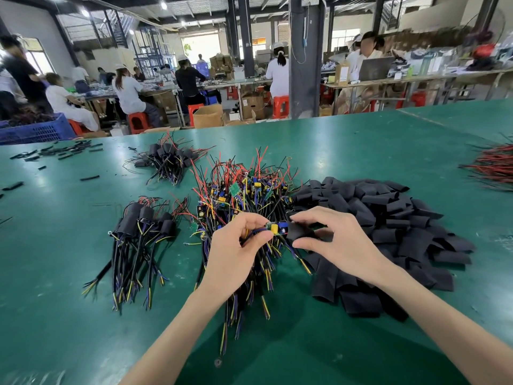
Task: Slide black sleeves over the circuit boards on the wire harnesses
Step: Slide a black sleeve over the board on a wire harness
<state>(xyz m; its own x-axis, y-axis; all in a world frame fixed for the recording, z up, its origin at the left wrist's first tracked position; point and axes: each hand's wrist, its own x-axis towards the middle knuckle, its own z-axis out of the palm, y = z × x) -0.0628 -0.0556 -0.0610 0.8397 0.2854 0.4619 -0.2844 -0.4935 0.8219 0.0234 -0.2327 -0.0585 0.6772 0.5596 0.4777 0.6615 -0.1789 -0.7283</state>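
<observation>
Green table (pixel 361 140) ahead of us. Sleeve pile (pixel 402 218) on the right, harness pile (pixel 244 195) in the centre, sleeved bundle (pixel 141 226) near left. Both hands are up over the harness pile's near edge. Our left hand (pixel 233 245) pinches one harness by the wires just left of its board (pixel 273 227). Our right hand (pixel 333 234) pinches a sleeve (pixel 298 232) between thumb and fingertips. The board's long axis runs left-right. The sleeve sits at its right end, mouth facing left, touching or barely started over it; we can't tell which. Judgement: the right hand drives the sleeve left along that axis while the left holds steady.
</observation>
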